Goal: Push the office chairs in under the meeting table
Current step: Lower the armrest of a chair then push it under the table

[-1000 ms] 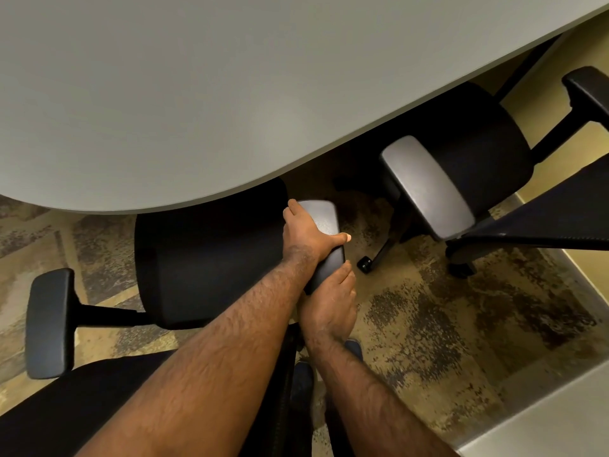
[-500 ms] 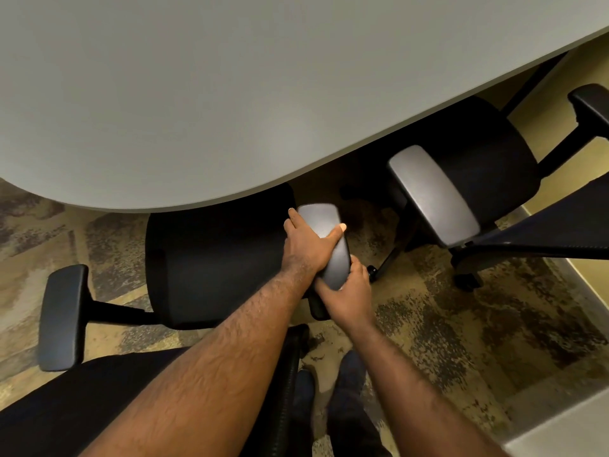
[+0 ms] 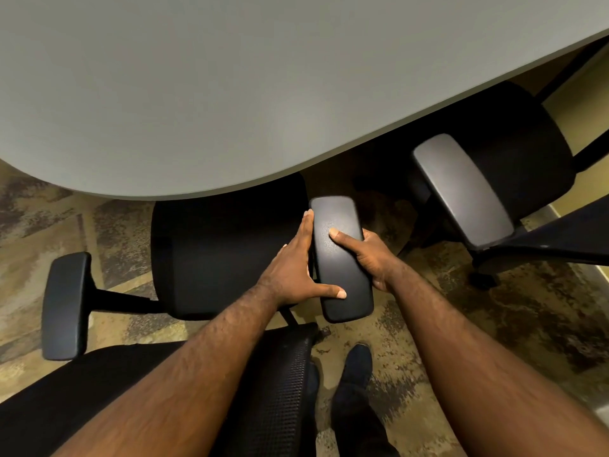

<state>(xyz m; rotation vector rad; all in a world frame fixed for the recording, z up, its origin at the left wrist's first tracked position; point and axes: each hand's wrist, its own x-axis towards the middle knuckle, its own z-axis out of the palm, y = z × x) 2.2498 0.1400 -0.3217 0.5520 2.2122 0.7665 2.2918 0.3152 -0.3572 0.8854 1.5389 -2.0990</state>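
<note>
Grey laminate surface (image 3: 230, 87) fills the upper frame from 9 o'clock round to 2 o'clock, its curved edge running across the middle. Near chair (image 3: 227, 252), black, stands at centre; the front of its seat sits under the surface edge, the rest of the seat and the mesh back (image 3: 276, 390) remain outside, toward 6 o'clock. Its right armrest (image 3: 341, 258) lies just clear of the edge, at centre. Left hand (image 3: 296, 275): fingers laid flat along the armrest's inner side, thumb resting on the pad's top near its rear end; grip loose, not clenched. Right hand (image 3: 369, 255): grip wrapped around the armrest's outer side, thumb pressed on top of the pad. Left armrest (image 3: 66, 305) of the same chair stands at 9 o'clock, untouched, wholly outside the surface. Second chair (image 3: 514, 153) sits at 2 o'clock, seat partly under the surface, one grey armrest (image 3: 461, 189) exposed. Patterned carpet (image 3: 494, 308) covers the floor. Dark shoes (image 3: 356, 361) show at 6 o'clock, beside the mesh back.
</note>
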